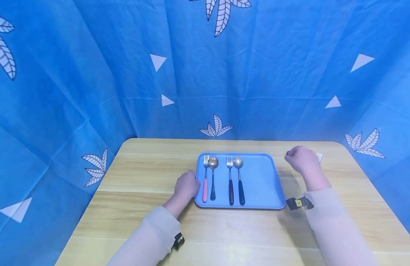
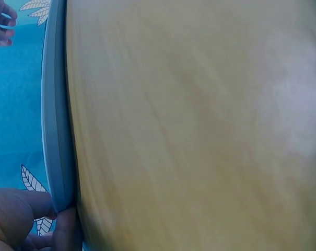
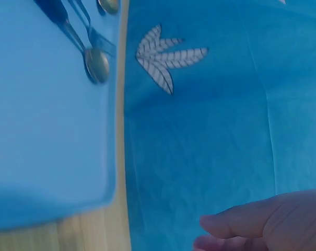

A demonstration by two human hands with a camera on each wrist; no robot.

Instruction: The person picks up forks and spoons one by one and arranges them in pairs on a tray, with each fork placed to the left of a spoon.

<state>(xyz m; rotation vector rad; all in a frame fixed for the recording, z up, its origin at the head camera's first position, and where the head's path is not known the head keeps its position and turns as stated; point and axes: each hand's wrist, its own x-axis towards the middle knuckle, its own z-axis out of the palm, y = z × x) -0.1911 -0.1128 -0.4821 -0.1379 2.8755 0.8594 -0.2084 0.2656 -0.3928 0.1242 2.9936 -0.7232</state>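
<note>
- Seeing a big blue cloth [image 1: 205, 74] hanging behind the table [image 1: 142, 177] and along both sides, with fold lines running up and across.
- Spotting white leaves [image 1: 217, 122] with black lines showing on the cloth: one bunch just above the table's back edge, others at the top, far left, low left and low right.
- Counting five white triangles [image 1: 157, 61]: two left of the middle, two to the right, one low at far left.
- Finding yellow-brown wood on the table, with stripes running sideways and back corners curving round.

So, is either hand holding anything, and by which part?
The left hand pinches the blue tray by its left rim. Whether the right hand holds anything can't be told.
</note>
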